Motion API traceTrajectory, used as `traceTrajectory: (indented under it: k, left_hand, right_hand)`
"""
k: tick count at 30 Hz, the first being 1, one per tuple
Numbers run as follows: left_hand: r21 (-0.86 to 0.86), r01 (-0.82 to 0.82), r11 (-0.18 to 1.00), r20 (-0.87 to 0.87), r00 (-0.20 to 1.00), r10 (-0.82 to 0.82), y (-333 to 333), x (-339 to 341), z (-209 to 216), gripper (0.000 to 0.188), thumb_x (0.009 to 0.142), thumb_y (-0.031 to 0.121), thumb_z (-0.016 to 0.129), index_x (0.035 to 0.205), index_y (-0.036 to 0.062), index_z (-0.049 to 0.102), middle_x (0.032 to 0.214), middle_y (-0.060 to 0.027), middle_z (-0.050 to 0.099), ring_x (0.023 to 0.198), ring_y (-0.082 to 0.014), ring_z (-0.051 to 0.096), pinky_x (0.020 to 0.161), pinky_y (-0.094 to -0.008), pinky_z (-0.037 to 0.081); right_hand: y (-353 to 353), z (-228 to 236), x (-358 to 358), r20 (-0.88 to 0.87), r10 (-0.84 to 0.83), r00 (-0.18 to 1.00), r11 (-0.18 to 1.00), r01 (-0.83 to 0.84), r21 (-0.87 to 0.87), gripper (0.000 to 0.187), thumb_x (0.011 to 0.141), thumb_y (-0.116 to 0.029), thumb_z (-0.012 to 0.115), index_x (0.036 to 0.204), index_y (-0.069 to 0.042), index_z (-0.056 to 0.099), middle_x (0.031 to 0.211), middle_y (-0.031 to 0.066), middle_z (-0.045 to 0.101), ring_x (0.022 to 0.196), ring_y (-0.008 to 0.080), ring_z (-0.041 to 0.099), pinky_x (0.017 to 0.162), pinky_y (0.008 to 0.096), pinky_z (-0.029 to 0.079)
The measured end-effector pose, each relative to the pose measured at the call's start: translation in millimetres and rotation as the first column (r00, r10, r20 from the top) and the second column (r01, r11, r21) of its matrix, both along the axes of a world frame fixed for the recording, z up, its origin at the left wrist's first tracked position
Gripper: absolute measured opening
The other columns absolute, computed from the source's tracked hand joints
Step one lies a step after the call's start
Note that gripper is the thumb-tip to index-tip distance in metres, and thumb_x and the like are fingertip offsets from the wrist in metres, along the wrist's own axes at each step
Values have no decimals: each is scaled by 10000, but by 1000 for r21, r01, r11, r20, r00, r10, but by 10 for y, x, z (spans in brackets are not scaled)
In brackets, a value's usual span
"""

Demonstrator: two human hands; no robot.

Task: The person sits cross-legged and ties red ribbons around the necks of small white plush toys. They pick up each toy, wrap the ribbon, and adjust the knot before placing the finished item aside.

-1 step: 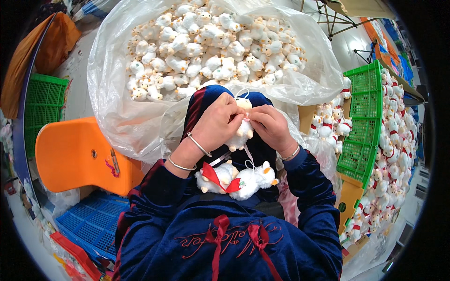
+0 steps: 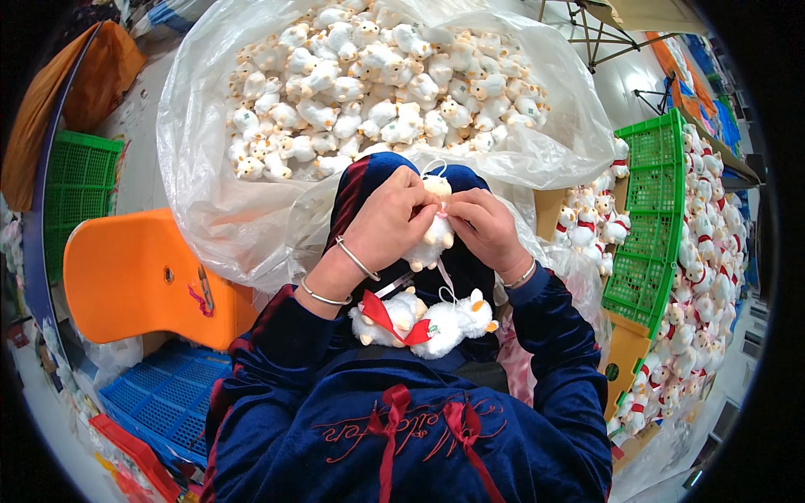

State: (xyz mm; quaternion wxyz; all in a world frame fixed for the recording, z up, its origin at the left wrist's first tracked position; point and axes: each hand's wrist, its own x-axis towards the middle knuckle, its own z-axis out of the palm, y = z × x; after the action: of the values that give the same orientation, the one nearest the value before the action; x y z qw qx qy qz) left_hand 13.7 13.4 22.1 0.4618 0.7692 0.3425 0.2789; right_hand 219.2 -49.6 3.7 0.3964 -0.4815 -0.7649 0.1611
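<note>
A small white plush animal (image 2: 433,238) with a cord loop on its head is held upright over my lap. My left hand (image 2: 387,220) is closed at its neck, fingertips pinched together. From the other side my right hand (image 2: 488,230) pinches at the same spot. A thin pink ribbon (image 2: 443,210) shows between the fingertips; its knot, if any, is hidden. On my lap lie two more plush animals: one (image 2: 376,329) partly covered by a red ribbon (image 2: 379,315), the other (image 2: 457,329) with a white loop and orange-tipped ears.
Ahead lies a large clear plastic bag (image 2: 197,142) heaped with white plush animals (image 2: 344,84). To the left stand an orange chair (image 2: 134,277) with a small tool on it and a blue crate (image 2: 168,398). At right, a green crate (image 2: 646,226) borders many red-scarfed plush animals (image 2: 692,285).
</note>
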Motion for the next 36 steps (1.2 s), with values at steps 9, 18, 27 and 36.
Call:
traceTrajectory:
  k: [9,18,27,36]
  left_hand:
    - [11,32,999,-39,999,-31,33,-9,0,125,875,86,754,958,-7,740,906,-83,560,851,-218,595,750,-313,486]
    - [-28,34,999,-40,999,-35,49,0,51,113,879,83,757,925,-15,724,905,-85,574,823,-210,602,731,-308,485]
    - [34,-5,999,-84,996,8,7,60,37,92,888,77,715,904,-10,690,915,-120,585,860,-282,607,761,-363,494]
    - [-1,-8,1000,-89,996,8,-9,29,30,90,888,70,733,928,13,676,907,-108,590,810,-252,612,716,-351,502]
  right_hand:
    - [-14,-57,-42,-34,-50,998,998,50,26,186,824,11,764,989,-33,691,970,105,711,830,282,666,717,360,528]
    - [5,-80,-37,-20,-48,999,998,48,37,192,826,-2,767,994,-35,682,958,98,704,830,284,660,719,368,515]
    - [19,-42,-6,3,-14,1000,999,14,45,191,823,-7,768,985,-32,669,957,105,697,844,284,663,726,367,515]
    - [1,-105,-52,-24,-60,998,995,61,76,196,822,-11,774,983,-42,666,959,102,704,827,288,662,708,369,520]
